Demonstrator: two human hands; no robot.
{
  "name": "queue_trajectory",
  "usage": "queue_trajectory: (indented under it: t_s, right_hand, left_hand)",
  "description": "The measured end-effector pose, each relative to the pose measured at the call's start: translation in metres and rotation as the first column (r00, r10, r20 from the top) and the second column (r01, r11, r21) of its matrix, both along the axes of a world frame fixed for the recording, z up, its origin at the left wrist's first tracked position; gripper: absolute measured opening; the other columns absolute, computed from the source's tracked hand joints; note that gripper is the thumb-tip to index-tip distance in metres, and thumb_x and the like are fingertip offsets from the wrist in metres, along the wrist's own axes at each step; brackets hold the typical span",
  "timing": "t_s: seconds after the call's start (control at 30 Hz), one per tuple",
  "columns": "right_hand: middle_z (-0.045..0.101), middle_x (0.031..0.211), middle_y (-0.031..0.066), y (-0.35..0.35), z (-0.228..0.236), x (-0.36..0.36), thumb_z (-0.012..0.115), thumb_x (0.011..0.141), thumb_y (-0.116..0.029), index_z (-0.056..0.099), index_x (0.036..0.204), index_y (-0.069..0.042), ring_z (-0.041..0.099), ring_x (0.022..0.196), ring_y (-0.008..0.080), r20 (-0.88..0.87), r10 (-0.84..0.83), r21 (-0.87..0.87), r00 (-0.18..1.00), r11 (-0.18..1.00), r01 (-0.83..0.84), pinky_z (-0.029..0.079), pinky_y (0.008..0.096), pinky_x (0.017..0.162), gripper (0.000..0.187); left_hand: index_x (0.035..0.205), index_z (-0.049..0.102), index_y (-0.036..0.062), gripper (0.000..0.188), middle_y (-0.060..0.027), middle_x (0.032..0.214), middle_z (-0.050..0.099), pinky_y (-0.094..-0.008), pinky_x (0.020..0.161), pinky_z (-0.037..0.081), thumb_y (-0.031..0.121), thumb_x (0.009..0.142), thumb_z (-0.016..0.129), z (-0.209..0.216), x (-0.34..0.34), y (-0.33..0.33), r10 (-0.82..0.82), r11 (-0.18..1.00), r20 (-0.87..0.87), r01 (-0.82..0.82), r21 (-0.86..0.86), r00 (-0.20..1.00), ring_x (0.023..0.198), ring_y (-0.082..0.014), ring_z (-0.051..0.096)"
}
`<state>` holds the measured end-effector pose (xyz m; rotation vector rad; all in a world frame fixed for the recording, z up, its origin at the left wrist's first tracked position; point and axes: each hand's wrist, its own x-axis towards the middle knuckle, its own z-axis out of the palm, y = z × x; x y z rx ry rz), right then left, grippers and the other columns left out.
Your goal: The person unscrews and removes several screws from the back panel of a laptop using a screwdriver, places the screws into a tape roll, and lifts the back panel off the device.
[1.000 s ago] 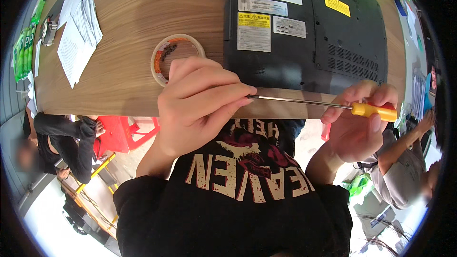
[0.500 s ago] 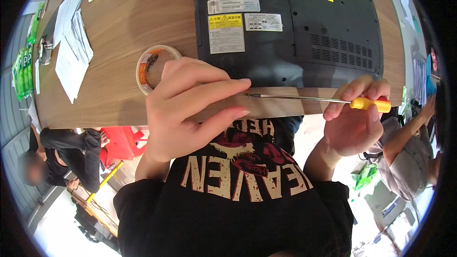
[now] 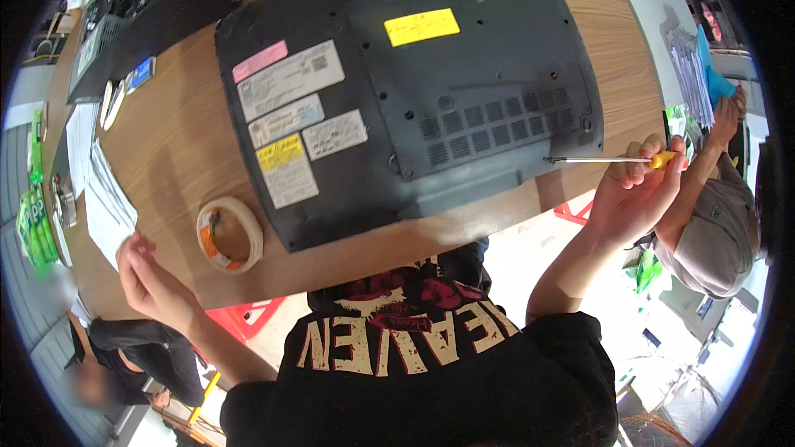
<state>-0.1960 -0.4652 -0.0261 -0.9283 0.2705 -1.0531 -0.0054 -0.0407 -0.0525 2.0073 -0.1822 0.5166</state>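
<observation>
Both hands have parted: right hand [image 3: 631, 199] grips the screwdriver [image 3: 603, 160], left hand [image 3: 160, 287] near papers [image 3: 108, 209], its grip unclear

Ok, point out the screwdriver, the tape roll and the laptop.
Screwdriver [image 3: 592, 160], head view: on its metal shaft.
Tape roll [image 3: 255, 233], head view: on its pale right-hand rim.
Laptop [image 3: 399, 73], head view: on its dark underside.

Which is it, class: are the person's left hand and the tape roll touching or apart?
Apart. The head view shows bare table between the left hand and the tape roll.
</observation>
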Motion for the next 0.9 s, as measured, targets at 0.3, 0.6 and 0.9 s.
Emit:
queue_trajectory:
  t_s: [0.3, 0.6, 0.9]
  right_hand:
    - [0.049, 0.078, 0.0136, -0.051, 0.002, 0.038, 0.034, 0.097, -0.031, 0.043, 0.097, -0.008, 0.048, 0.056, 0.0167, -0.046, 0.167, -0.058, 0.985, 0.984, -0.170, 0.047, 0.0224, 0.045, 0.025]
    - [0.048, 0.081, 0.0162, -0.040, 0.003, 0.101, 0.032, 0.098, -0.025, 0.036, 0.110, -0.006, 0.047, 0.052, 0.0184, -0.274, 0.403, -0.174, 0.873, 0.872, -0.457, 0.046, 0.0239, 0.043, 0.023]
    - [0.052, 0.084, 0.0202, -0.001, 0.008, 0.130, 0.045, 0.093, -0.016, 0.030, 0.120, -0.003, 0.059, 0.052, 0.0235, -0.455, 0.139, -0.342, 0.879, 0.885, -0.317, 0.054, 0.0275, 0.045, 0.034]
  left_hand:
    - [0.093, 0.060, -0.0021, 0.024, -0.0078, 0.089, 0.060, -0.0272, 0.074, 0.042, 0.018, 0.093, 0.049, -0.037, -0.018, 0.028, 0.295, 0.888, -0.198, -0.191, 0.418, 0.935, 0.082, -0.0146, 0.054]
    - [0.109, 0.056, 0.0008, 0.020, -0.0105, 0.106, 0.057, -0.0289, 0.072, 0.044, 0.009, 0.091, 0.050, -0.052, -0.010, 0.016, 0.283, 0.760, -0.141, -0.132, 0.637, 0.949, 0.087, -0.0185, 0.056]
    - [0.109, 0.054, -0.0023, 0.020, -0.0120, 0.107, 0.057, -0.0303, 0.079, 0.045, 0.008, 0.093, 0.046, -0.055, -0.010, 0.027, 0.278, 0.815, -0.148, -0.151, 0.559, 0.949, 0.093, -0.0190, 0.055]
